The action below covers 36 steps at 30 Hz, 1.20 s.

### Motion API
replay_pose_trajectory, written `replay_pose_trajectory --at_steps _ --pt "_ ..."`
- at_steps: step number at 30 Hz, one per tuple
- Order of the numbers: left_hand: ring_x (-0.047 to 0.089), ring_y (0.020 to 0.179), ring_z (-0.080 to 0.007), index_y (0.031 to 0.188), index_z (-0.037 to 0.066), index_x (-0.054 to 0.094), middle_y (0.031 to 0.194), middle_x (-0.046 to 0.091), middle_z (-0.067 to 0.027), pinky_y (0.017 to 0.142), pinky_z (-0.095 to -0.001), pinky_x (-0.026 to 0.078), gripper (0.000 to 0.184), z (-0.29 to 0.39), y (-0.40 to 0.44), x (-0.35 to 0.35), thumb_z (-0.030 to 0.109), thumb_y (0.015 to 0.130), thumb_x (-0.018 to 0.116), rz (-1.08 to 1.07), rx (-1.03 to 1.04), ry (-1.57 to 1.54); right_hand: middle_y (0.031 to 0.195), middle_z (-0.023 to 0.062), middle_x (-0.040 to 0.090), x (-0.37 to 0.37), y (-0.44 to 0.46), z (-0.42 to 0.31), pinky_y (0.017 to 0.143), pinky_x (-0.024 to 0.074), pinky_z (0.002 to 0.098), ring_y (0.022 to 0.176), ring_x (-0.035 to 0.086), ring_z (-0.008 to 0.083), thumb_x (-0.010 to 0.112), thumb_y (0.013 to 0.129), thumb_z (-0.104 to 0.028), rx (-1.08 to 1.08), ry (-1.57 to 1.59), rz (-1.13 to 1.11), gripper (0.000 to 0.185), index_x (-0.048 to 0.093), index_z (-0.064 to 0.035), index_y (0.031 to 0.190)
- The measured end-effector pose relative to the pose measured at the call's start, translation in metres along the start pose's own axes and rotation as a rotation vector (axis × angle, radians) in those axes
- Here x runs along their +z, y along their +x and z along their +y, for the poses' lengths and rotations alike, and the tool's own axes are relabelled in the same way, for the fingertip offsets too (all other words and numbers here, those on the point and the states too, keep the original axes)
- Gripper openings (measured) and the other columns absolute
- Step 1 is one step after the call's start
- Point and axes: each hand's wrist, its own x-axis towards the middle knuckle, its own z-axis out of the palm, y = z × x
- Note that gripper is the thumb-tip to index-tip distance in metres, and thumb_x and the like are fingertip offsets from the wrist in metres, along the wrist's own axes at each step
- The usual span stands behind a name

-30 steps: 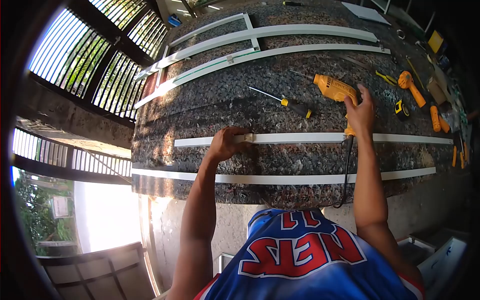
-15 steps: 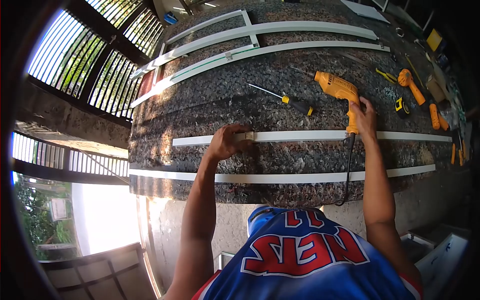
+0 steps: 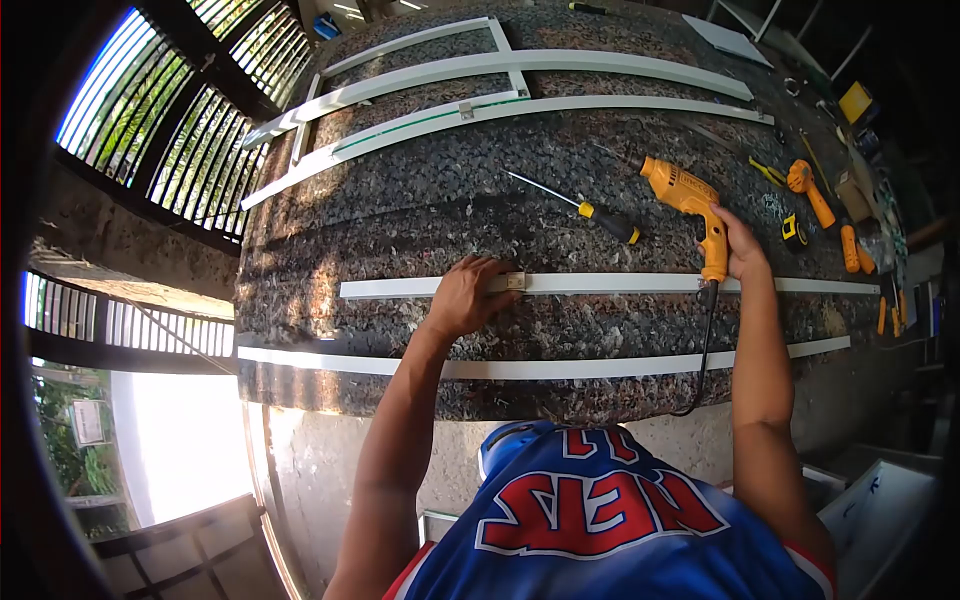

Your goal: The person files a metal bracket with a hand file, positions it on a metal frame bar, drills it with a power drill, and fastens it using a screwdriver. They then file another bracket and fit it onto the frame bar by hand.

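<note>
My left hand point(image 3: 472, 297) lies across a long white metal bar point(image 3: 620, 284), fingers closed on it beside a small angle bracket point(image 3: 516, 282). Farther right, my right hand point(image 3: 740, 243) is around the handle of a yellow corded drill point(image 3: 690, 190). The drill lies on the table with its bit pointing to the far left and its cord hanging over the near edge. Between the hands and beyond the bar is a screwdriver point(image 3: 605, 220) with a black and yellow handle. Some of my right fingers are hidden behind the drill handle.
A second white bar point(image 3: 540, 370) runs along the near side of the worn table point(image 3: 400, 240). White framing point(image 3: 420, 68) lies at the back. To the right are pliers point(image 3: 768, 172), a tape measure point(image 3: 793, 231) and an orange tool point(image 3: 812, 190).
My right hand has settled further around the drill handle, its fingers now less visible. My left hand keeps its place by the bracket. The whole view has shifted slightly.
</note>
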Motion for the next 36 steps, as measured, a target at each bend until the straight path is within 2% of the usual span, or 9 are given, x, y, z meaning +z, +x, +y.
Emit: replay_pose_trajectory --at_steps 12,15,17,19,25,27,31,32,36 --pt "0.067 0.104 -0.0353 0.116 0.005 0.069 0.112 0.070 -0.0148 0.095 -0.0435 0.050 0.043 -0.004 0.008 -0.025 0.033 0.084 0.078 0.065 -0.211 -0.555 0.106 0.0152 0.064 0.010 -0.062 0.030 0.059 0.0606 0.0306 0.082 0.068 0.0233 0.060 0.095 -0.020 -0.205 0.388 -0.222 0.042 0.050 -0.0015 0.132" --pt "0.062 0.114 -0.0380 0.129 0.005 0.062 0.122 0.065 -0.0181 0.103 -0.0460 0.044 0.051 -0.018 0.032 -0.024 0.033 0.088 0.075 0.220 -0.066 -0.034 0.110 0.0166 0.063 0.063 -0.118 0.047 0.067 0.0618 0.0337 0.093 0.067 0.0258 0.059 0.093 -0.017 -0.495 0.636 -0.143 0.047 0.048 -0.0007 0.135" --pt "0.057 0.120 -0.0389 0.133 0.004 0.058 0.130 0.060 -0.0196 0.105 -0.0483 0.042 0.059 -0.023 0.025 -0.021 0.038 0.087 0.074 0.229 -0.112 -0.138 0.117 0.0177 0.060 0.053 -0.145 0.040 0.074 0.0633 0.0383 0.101 0.065 0.0281 0.056 0.093 -0.013 -0.510 0.562 -0.252 0.048 0.045 -0.0007 0.139" --pt "0.052 0.126 -0.0398 0.137 0.003 0.054 0.137 0.055 -0.0211 0.107 -0.0507 0.040 0.067 -0.032 0.019 -0.021 0.042 0.087 0.073 0.227 -0.145 -0.239 0.111 0.0163 0.063 0.061 -0.176 0.014 0.060 0.0548 0.0292 0.089 0.064 0.0247 0.061 0.080 -0.011 -0.490 0.303 -0.052 0.058 0.048 -0.0006 0.136" --pt "0.056 0.119 -0.0343 0.133 0.012 0.059 0.122 0.060 -0.0138 0.104 -0.0487 0.043 0.083 -0.018 -0.004 -0.032 0.062 0.070 0.077 -0.223 -0.127 0.163 0.104 0.0167 0.065 0.156 -0.256 -0.076 0.054 0.0533 0.0276 0.078 0.067 0.0213 0.063 0.071 -0.007 -0.448 -0.489 0.051 0.069 0.046 0.0038 0.136" --pt "0.058 0.115 -0.0315 0.129 0.016 0.063 0.116 0.060 -0.0112 0.101 -0.0476 0.046 0.076 -0.022 -0.008 -0.020 0.066 0.073 0.074 -0.162 -0.103 0.219 0.104 0.0158 0.066 0.187 -0.263 -0.096 0.053 0.0532 0.0270 0.078 0.067 0.0198 0.063 0.069 -0.006 -0.425 -0.701 0.026 0.072 0.044 0.0046 0.138" --pt "0.057 0.116 -0.0295 0.126 0.018 0.066 0.116 0.060 -0.0093 0.100 -0.0439 0.048 0.068 -0.010 -0.005 -0.031 0.067 0.079 0.068 -0.173 -0.162 0.192 0.114 0.0137 0.065 0.243 -0.261 -0.109 0.080 0.0549 0.0280 0.094 0.067 0.0166 0.063 0.071 0.004 -0.345 -0.898 -0.080 0.078 0.039 0.0059 0.145" --pt "0.056 0.117 -0.0289 0.125 0.018 0.067 0.116 0.061 -0.0087 0.100 -0.0428 0.048 0.065 -0.010 -0.007 -0.031 0.066 0.081 0.066 -0.174 -0.172 0.195 0.098 0.0081 0.064 0.253 -0.257 -0.106 0.078 0.0544 0.0264 0.085 0.064 0.0124 0.062 0.070 0.001 -0.355 -0.936 -0.051 0.075 0.043 0.0055 0.142" --pt "0.060 0.111 -0.0278 0.116 0.019 0.073 0.111 0.063 -0.0057 0.095 -0.0422 0.051 0.061 -0.017 -0.010 -0.026 0.068 0.079 0.067 -0.136 -0.116 0.163 0.117 0.0124 0.063 0.271 -0.244 -0.103 0.093 0.0500 0.0284 0.104 0.063 0.0162 0.063 0.072 0.004 -0.285 -1.138 -0.150 0.078 0.039 0.0058 0.146"
